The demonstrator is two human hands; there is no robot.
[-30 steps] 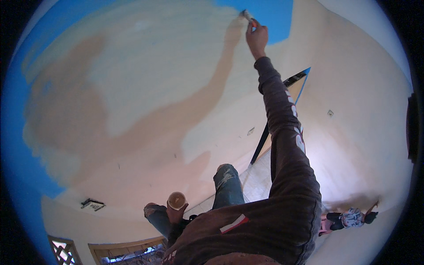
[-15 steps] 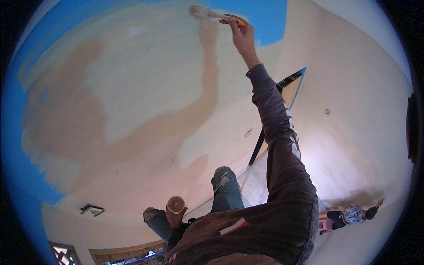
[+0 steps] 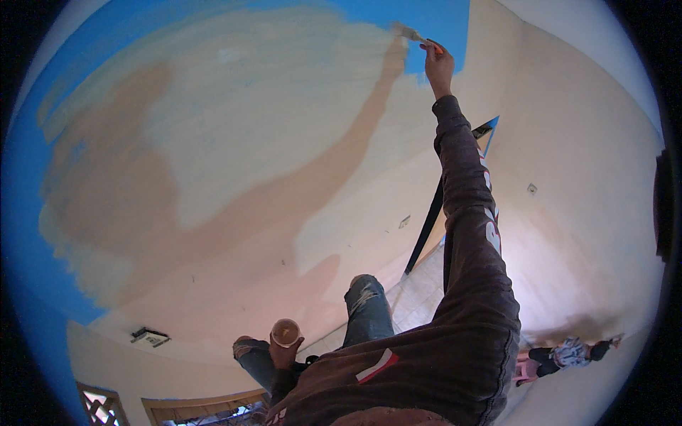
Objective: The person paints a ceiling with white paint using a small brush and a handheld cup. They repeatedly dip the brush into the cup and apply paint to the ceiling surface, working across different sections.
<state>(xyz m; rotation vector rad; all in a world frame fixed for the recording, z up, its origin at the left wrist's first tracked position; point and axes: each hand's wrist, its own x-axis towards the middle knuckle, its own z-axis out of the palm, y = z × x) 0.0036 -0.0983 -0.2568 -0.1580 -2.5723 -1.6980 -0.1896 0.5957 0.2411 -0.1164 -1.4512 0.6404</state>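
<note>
High on the wall (image 3: 249, 128), my right hand (image 3: 440, 67) is closed round the orange handle of a paintbrush (image 3: 418, 37). Its bristles touch the surface where cream paint meets a blue strip (image 3: 444, 25). Low down by my knee, my left hand (image 3: 283, 353) is wrapped round a cup (image 3: 285, 332) of brownish cream paint, its open top facing up. The shadow of my right arm falls across the painted part of the wall.
A black-framed doorway (image 3: 430, 213) stands right of the wall. At the lower right, another person (image 3: 568, 353) reaches toward the adjoining wall. An electrical box (image 3: 150, 336) sits at lower left, near a wooden window frame (image 3: 202, 408). Pale floor tiles (image 3: 419, 291) show below.
My right hand has moved the brush to the right along the blue edge, and cream paint now covers more of the blue there. The left hand with the cup has barely shifted.
</note>
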